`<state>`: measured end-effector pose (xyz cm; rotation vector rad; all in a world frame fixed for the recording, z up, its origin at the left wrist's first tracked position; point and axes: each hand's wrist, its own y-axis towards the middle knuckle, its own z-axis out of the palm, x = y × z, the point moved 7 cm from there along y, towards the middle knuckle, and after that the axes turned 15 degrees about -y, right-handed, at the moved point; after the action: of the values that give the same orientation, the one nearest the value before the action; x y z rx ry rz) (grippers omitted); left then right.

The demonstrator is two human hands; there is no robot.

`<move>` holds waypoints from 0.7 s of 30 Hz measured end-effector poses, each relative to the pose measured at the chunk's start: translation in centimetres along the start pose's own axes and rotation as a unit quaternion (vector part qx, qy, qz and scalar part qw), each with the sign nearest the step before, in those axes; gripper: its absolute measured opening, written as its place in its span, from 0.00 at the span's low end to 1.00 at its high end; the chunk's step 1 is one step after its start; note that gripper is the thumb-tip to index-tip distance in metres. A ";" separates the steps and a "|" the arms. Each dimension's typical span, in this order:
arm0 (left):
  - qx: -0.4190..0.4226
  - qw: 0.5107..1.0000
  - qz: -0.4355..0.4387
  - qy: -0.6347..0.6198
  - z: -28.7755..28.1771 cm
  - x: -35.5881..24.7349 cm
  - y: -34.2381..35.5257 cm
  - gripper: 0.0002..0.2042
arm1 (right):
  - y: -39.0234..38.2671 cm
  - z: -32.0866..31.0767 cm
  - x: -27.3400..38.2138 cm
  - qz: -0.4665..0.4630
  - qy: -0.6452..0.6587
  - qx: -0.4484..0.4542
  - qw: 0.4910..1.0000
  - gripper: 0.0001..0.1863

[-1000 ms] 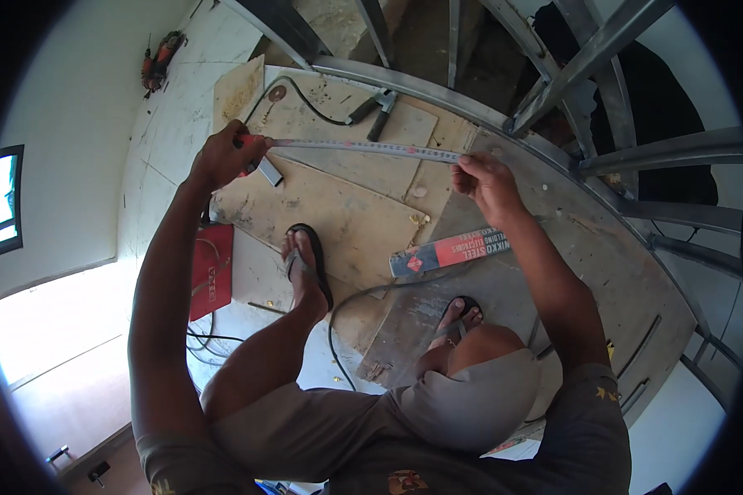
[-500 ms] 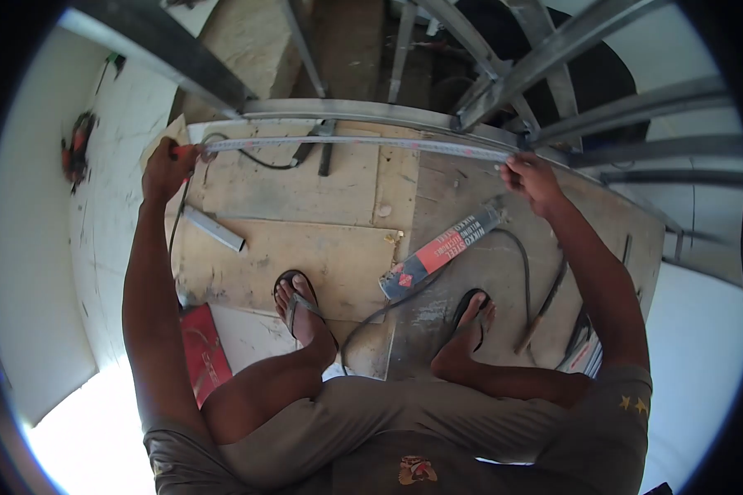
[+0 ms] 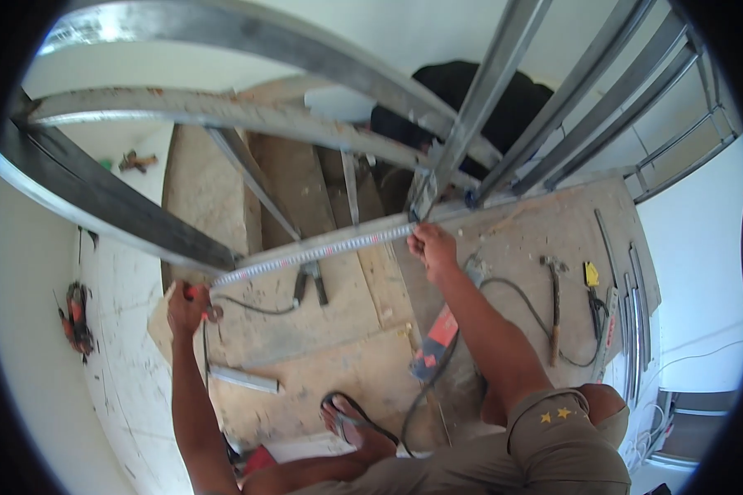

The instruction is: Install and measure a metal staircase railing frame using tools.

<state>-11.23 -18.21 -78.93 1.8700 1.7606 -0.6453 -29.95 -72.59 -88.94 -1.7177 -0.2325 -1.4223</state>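
Observation:
A tape measure's blade [image 3: 330, 249] is stretched along the bottom rail of a metal railing frame [image 3: 462, 124]. My left hand [image 3: 187, 308] is closed around the tape measure's case, at the left end of the blade; only bits of red show between my fingers. Pinched in my right hand [image 3: 434, 249] is the other end of the blade, up against the foot of an upright of the frame. The exact tip of the blade is hidden by my fingers.
On the boards lie a black clamp [image 3: 309, 285] with a cable, a short metal tube [image 3: 243, 379], a welding-rod packet [image 3: 437, 342] and a hammer [image 3: 555, 309]. A yellow-and-black tool [image 3: 593, 289] and metal bars [image 3: 636, 322] are at right. A red tool [image 3: 78, 322] lies far left.
My view has shifted forward over the railing. The blade has come down onto the bottom rail, its right end now at an upright. Both hands still hold the tape measure.

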 end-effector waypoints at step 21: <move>0.156 0.966 0.004 -0.208 4.0 -0.6 1.1 0.13 | 0.3 -1.9 -1.1 -0.049 0.038 -0.076 0.995 0.12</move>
<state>-10.19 -21.27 -81.61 1.7640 1.4388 -1.2720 -31.45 -73.69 -90.14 -1.7913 -0.1732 -1.6089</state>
